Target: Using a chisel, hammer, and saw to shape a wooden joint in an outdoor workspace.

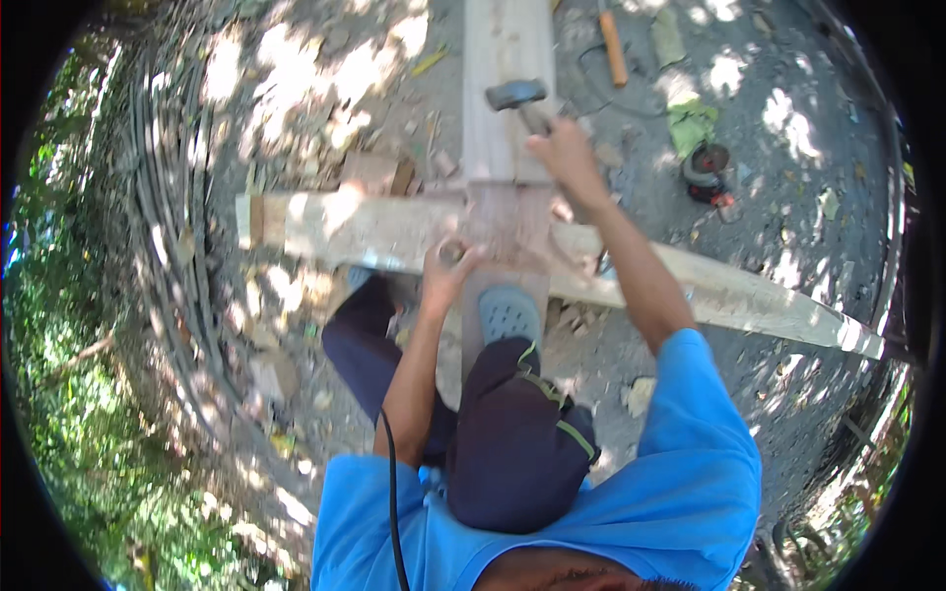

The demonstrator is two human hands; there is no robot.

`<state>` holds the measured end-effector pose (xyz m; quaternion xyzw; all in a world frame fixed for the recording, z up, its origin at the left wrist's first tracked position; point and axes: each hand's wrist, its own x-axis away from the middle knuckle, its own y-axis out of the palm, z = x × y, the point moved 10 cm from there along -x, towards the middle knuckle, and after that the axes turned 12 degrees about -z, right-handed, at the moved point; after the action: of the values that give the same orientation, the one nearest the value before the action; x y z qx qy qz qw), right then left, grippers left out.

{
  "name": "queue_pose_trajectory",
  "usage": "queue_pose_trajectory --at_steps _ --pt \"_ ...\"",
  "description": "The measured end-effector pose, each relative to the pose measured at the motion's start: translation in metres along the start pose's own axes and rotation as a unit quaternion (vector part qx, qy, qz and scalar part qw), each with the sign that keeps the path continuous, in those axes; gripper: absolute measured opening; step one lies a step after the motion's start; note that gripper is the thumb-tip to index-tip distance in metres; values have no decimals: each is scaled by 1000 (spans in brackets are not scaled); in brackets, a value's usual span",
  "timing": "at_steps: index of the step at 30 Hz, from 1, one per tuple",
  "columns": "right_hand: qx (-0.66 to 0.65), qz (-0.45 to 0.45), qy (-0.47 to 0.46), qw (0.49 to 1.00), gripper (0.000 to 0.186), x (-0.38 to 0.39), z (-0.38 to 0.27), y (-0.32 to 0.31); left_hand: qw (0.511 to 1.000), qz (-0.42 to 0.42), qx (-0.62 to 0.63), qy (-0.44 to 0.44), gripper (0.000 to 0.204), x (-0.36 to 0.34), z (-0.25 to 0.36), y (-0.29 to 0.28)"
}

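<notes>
My right hand (572, 163) is wrapped round the handle of a hammer (515, 95), raised over the far part of a long pale wooden beam (507, 44). That beam runs away from me and meets a second beam (370, 234) lying crosswise. Close to the crossing, my left hand (445, 271) is closed on an upright handle (451, 253) whose round top faces up; its lower end is hidden. A grey perforated clog (508, 315) on my foot rests on the near part of the lengthwise beam.
Right of the far beam lie an orange-handled tool (613, 49), a thin cable and a red-and-black power tool (706, 175) with a disc. Long thin poles (168, 197) line the left side, with green plants beyond. Wood scraps and leaves litter the sun-dappled ground.
</notes>
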<state>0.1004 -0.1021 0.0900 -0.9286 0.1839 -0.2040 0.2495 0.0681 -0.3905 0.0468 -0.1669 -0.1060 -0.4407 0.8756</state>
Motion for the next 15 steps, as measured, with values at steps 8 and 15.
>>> queue_pose_trajectory --at_steps 8,15 --pt "278 255 3 926 58 -56 13 30 998 32 51 2 19 -3 28 6" --pt "60 227 3 972 60 78 83 35 989 71 120 -45 18 -8 -14 1"
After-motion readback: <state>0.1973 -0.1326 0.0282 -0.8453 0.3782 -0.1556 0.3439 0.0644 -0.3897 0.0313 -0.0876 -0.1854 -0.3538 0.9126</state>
